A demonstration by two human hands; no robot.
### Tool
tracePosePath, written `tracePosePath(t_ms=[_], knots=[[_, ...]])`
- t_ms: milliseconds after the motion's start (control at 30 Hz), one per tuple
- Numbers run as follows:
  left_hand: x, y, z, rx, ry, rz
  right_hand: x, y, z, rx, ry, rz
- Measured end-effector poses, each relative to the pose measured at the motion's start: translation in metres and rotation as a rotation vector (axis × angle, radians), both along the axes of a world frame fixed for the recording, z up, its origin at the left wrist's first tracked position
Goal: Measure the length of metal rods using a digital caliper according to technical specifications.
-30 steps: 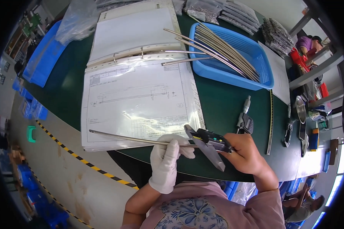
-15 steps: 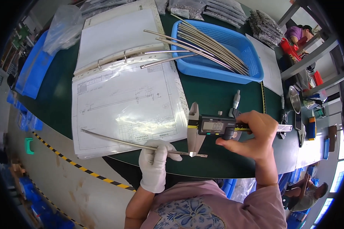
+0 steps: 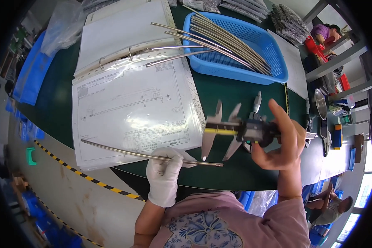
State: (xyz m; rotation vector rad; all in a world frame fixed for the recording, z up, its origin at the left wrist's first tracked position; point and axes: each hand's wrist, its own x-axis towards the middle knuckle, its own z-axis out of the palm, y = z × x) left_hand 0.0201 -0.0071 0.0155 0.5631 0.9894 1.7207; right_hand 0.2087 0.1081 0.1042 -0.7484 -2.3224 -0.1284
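Note:
My left hand [image 3: 164, 177], in a white glove, pinches a thin metal rod [image 3: 124, 151] that slants over the lower edge of a drawing sheet. Its right end, which shows a small hole, reaches past the sheet above the green table. A digital caliper [image 3: 258, 131] is in my bare right hand [image 3: 287, 142], the index finger raised and the thumb under the slider. The caliper's jaws are spread apart, their lower tips close above the rod's right end; whether they touch it I cannot tell. The slider is tilted and its display cannot be read.
A blue basket [image 3: 239, 76] holds several metal rods [image 3: 223, 41], some sticking out over the open ring binder [image 3: 124, 93]. Behind the caliper stands a micrometer [image 3: 257, 102]. Bags of small parts [image 3: 288, 25] lie at the back. Two people are farther off at right.
The caliper's jaws, closed together at the rod's right end before, are now spread and lifted off a little. My right index finger has risen. The rod stays in my left hand.

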Motion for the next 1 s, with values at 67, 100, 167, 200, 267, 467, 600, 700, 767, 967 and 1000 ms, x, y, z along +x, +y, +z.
tracePosePath(t_ms=[67,100,167,200,267,467,600,700,767,967,1000], knots=[[-0.001,0.0,0.002,0.025,0.004,0.013,0.009,-0.003,0.003,0.184,-0.082,0.134],[-0.002,0.0,0.002,-0.003,-0.015,-0.004,0.011,-0.005,0.004,0.181,-0.083,0.141],[-0.004,-0.001,0.003,-0.032,-0.037,-0.014,0.015,-0.007,0.007,0.167,0.084,-0.035],[-0.004,-0.002,0.002,-0.019,-0.033,-0.012,0.019,-0.004,0.009,0.149,0.07,-0.167],[-0.005,-0.002,0.003,-0.006,-0.034,-0.005,0.029,0.0,0.007,0.068,0.063,-0.269],[-0.004,-0.001,0.005,-0.049,-0.023,0.029,0.033,0.0,-0.013,-0.06,0.137,-0.208],[-0.005,-0.002,0.006,-0.007,-0.049,0.035,0.024,-0.007,0.012,0.057,0.044,-0.131],[-0.005,-0.003,0.006,-0.001,-0.076,0.027,0.031,-0.002,0.006,0.016,-0.058,-0.263],[-0.006,-0.002,0.004,-0.012,-0.097,0.024,0.04,0.001,-0.009,-0.047,-0.097,-0.346],[-0.008,-0.004,0.0,0.047,-0.123,-0.026,0.037,-0.006,-0.021,-0.183,-0.177,-0.163],[-0.008,-0.004,0.0,0.053,-0.111,-0.032,0.036,-0.006,-0.022,-0.237,-0.176,-0.132]])
